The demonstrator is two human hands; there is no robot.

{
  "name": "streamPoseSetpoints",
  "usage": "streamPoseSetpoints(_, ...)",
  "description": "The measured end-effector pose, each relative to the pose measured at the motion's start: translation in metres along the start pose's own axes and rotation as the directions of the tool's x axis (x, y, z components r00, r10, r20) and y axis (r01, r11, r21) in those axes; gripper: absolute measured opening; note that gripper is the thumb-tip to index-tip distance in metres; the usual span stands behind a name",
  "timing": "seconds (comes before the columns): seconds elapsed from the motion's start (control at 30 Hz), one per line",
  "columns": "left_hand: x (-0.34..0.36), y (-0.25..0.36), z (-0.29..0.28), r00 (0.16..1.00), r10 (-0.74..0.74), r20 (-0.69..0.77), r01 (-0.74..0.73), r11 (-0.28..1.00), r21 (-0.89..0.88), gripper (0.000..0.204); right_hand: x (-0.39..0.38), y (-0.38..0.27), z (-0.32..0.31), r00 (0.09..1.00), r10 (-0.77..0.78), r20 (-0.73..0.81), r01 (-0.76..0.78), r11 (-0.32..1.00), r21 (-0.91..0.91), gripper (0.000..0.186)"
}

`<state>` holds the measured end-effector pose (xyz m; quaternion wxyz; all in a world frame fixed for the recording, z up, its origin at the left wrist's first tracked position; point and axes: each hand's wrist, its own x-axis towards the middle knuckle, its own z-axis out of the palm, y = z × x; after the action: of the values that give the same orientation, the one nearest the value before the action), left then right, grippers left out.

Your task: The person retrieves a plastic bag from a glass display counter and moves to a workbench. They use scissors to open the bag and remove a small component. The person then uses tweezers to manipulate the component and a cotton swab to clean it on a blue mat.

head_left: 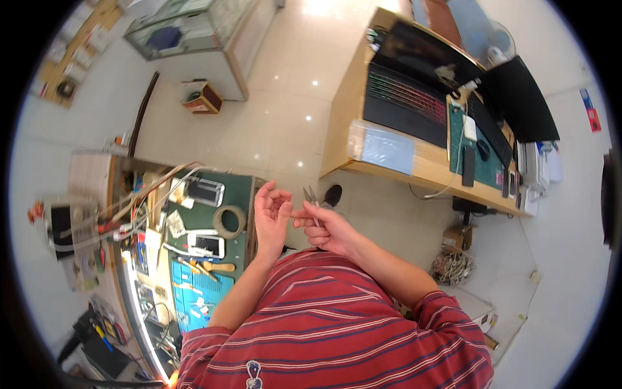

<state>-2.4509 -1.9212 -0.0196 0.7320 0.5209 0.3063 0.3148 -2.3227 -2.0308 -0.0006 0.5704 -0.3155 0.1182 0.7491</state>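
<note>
In front of my red striped shirt, my right hand (pixel 330 230) closes around a slim two-pronged metal tool (pixel 313 198). Its pointed prongs spread away from me; whether it is tweezers or small scissors I cannot tell. Beside it on the left, my left hand (pixel 269 214) is raised with its fingers loosely bent and apart, and nothing visible in them. The right fingertips are close to the left thumb, perhaps touching it. On the green-topped workbench (pixel 241 194) nearest my left hand sit a roll of tape (pixel 229 222), a white phone (pixel 206 245) and another opened phone (pixel 206 192).
A blue work mat (pixel 223 285) with small parts and a wooden-handled brush (pixel 219 266) are at left, near a lit lamp strip (pixel 144 324) and loose cables (pixel 152 198). At right stands a desk (pixel 337 139) with a laptop (pixel 408 97) and monitor (pixel 523 97). A glass cabinet (pixel 194 32) stands ahead.
</note>
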Motion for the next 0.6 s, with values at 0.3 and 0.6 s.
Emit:
streamPoseSetpoints(0.3, 0.086, -0.05, 0.136, 0.892, 0.023, 0.452, -0.124, 0.973, 0.194, 0.08, -0.067, -0.105, -0.09, 0.971, -0.239, -0.011, 0.237, 0.955, 0.175, 0.027)
streamPoseSetpoints(0.6, 0.138, -0.071, 0.218, 0.731, -0.076, 0.678, -0.14, 0.956, 0.258, 0.08, -0.112, -0.146, -0.125, 0.904, -0.392, -0.172, 0.428, 0.845, 0.322, 0.017)
